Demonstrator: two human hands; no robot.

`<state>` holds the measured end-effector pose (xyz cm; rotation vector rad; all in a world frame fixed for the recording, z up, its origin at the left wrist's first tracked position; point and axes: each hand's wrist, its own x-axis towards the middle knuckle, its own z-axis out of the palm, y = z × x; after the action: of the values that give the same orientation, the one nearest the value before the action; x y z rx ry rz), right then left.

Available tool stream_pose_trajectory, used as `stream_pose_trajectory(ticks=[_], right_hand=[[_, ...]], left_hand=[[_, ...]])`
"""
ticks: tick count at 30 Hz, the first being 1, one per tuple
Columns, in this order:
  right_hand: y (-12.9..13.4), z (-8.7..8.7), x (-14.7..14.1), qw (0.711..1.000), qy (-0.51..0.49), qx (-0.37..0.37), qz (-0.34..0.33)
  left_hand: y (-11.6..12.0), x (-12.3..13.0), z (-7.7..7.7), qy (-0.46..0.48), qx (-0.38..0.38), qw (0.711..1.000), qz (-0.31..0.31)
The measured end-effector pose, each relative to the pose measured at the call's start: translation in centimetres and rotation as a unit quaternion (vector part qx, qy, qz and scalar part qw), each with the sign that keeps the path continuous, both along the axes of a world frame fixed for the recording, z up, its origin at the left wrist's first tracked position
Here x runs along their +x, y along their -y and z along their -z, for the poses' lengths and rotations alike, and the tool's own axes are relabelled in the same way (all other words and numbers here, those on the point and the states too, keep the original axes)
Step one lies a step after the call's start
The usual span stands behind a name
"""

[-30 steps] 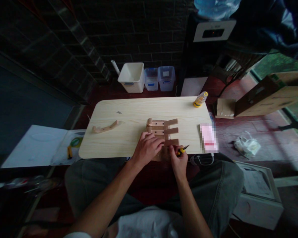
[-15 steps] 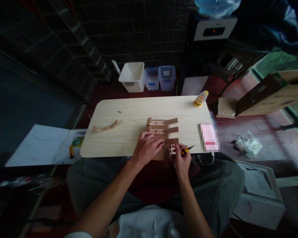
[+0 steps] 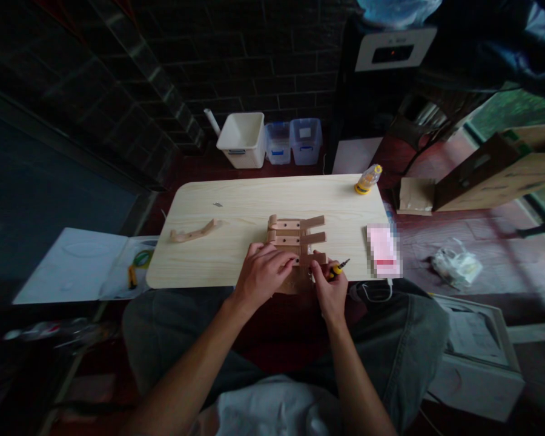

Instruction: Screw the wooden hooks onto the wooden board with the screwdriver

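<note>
My left hand (image 3: pixel 262 274) rests over the near end of a wooden hook rack on the table's front edge. Its thumb and fingertips come together beside a dark spot, a screw or a hole, on the nearest wooden hook (image 3: pixel 318 259); what they pinch is too small to tell. In my right hand (image 3: pixel 331 295) is a small yellow-handled screwdriver (image 3: pixel 335 270), its tip pointing up and right, while the thumb touches that same hook. Two more wooden hooks, the middle one (image 3: pixel 315 238) and the far one (image 3: pixel 315 221), lie parallel beyond. A loose wooden hook (image 3: pixel 195 234) lies to the left.
A clear bottle with yellow ends (image 3: pixel 367 180) stands at the table's back right. A pink pixelated item (image 3: pixel 383 250) lies on the right with a white cable. Small metal bits (image 3: pixel 217 204) lie back left. Beside the table's left end is an open white case (image 3: pixel 68 266).
My right hand has shifted left and its thumb has come onto the nearest hook, the screwdriver moving along. My left hand has drawn back slightly to the left, uncovering the dark spot.
</note>
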<state>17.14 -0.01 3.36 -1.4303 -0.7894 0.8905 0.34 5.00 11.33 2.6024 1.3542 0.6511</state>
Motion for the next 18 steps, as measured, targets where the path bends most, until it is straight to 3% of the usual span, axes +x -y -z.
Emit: stream_pose_trajectory(ticks=[11,18], right_hand=[[-0.6,0.9,-0.4,0.996,0.089,-0.023,-0.008],[-0.5,1.5,-0.8,0.993,0.11,-0.036,0.0]], left_hand=[[-0.2,-1.1,0.3,0.024,-0.002,1.0,-0.014],[-0.9,-1.0,1.7,0.022,-0.032,0.999,0.019]])
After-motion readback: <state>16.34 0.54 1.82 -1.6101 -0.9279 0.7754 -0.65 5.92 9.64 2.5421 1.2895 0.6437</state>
